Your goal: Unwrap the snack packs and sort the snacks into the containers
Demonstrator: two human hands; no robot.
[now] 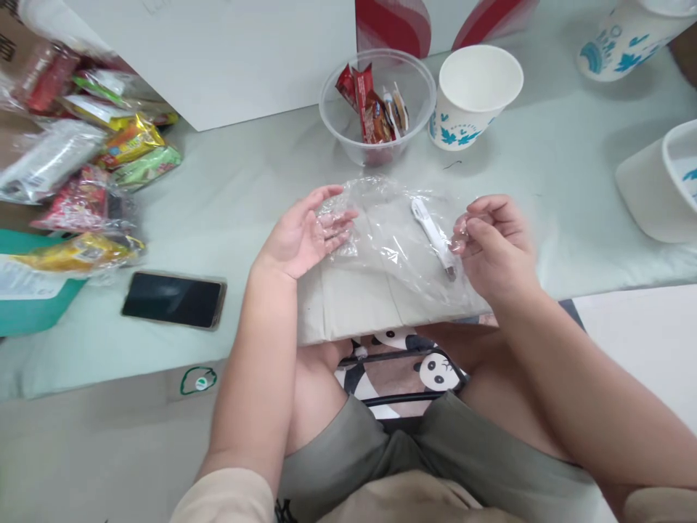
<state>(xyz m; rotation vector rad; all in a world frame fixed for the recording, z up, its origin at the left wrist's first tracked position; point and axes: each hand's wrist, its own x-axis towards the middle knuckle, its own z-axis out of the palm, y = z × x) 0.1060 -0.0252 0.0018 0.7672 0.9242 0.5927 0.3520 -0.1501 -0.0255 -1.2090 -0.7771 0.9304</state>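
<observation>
A clear plastic bag [384, 250] lies spread and crinkled near the table's front edge. On or inside it is a slim white object [433, 231] with a dark metallic tip, perhaps a short folded cable; I cannot tell whether it is in the bag. My left hand [308, 236] is at the bag's left side, fingers spread and palm turned inward, touching or just behind the film. At the right side my right hand [493, 243] pinches the bag's edge between thumb and fingers, close to the white object.
Behind the bag stand a clear plastic bowl [377, 109] with red snack packets and a white paper cup [478, 94]. More cups [632, 43] and a white container [656, 185] are at right. A phone [174, 299] and several wrapped snacks [90, 167] lie left, by a white box [234, 58].
</observation>
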